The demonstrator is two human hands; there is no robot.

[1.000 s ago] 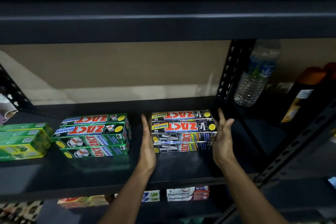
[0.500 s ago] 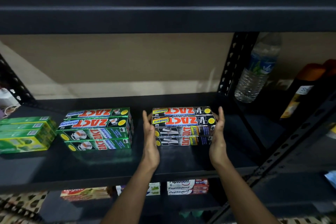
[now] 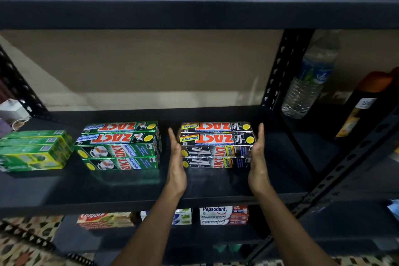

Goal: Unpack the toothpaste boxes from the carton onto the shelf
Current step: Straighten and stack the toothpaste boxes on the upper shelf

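Observation:
A stack of black Zact Smokers toothpaste boxes (image 3: 217, 146) lies on the dark shelf (image 3: 129, 185), right of centre. My left hand (image 3: 177, 157) stands flat on edge against the stack's left end. My right hand (image 3: 258, 157) is flat against its right end. Both hands have straight fingers and neither curls around a box. A stack of green Zact Whitening boxes (image 3: 119, 147) lies to the left. Further left sits a pile of green and yellow boxes (image 3: 34, 151). The carton is not in view.
A black perforated upright (image 3: 278, 71) bounds the bay on the right, with a water bottle (image 3: 308, 80) and a dark bottle (image 3: 362, 110) beyond it. On the shelf below lie Colgate boxes (image 3: 103, 219) and Pepsodent boxes (image 3: 223, 215). The upper shelf (image 3: 194, 4) hangs low overhead.
My right hand has swung in from a spread pose to lie flat against the stack's right end. My left hand has stayed at the left end.

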